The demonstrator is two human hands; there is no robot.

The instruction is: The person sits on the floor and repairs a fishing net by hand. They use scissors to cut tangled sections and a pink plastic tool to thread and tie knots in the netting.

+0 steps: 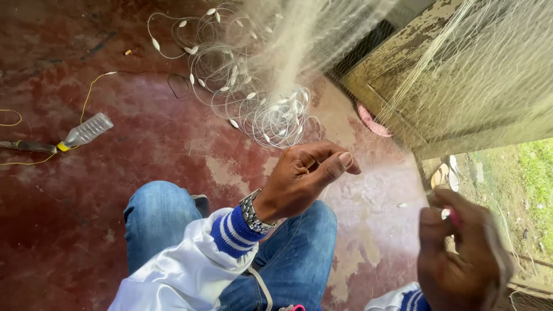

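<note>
- Thumb and forefinger of the left hand [305, 178] are pinched shut on a very fine strand of the fishing net [461, 75]; the strand itself is nearly too thin to make out.
- The right hand [461, 253], blurred, is closed around a small pink tool [454, 217]; which part of the net it touches cannot be told.
- The net hangs from above, draped over the weathered wall [403, 63], and gathers into a loose heap of line with small white floats [253, 86] on the red floor [86, 230].
- Judged by its look, the mesh is feather-light, limp and slippery, and likely to snag or tear under a hard tug.
- The firmer edge line near the floats looks the safer place to take hold.
- A clear plastic bottle [86, 131] lies well apart to the left, with a yellow cord [86, 98] near it.
</note>
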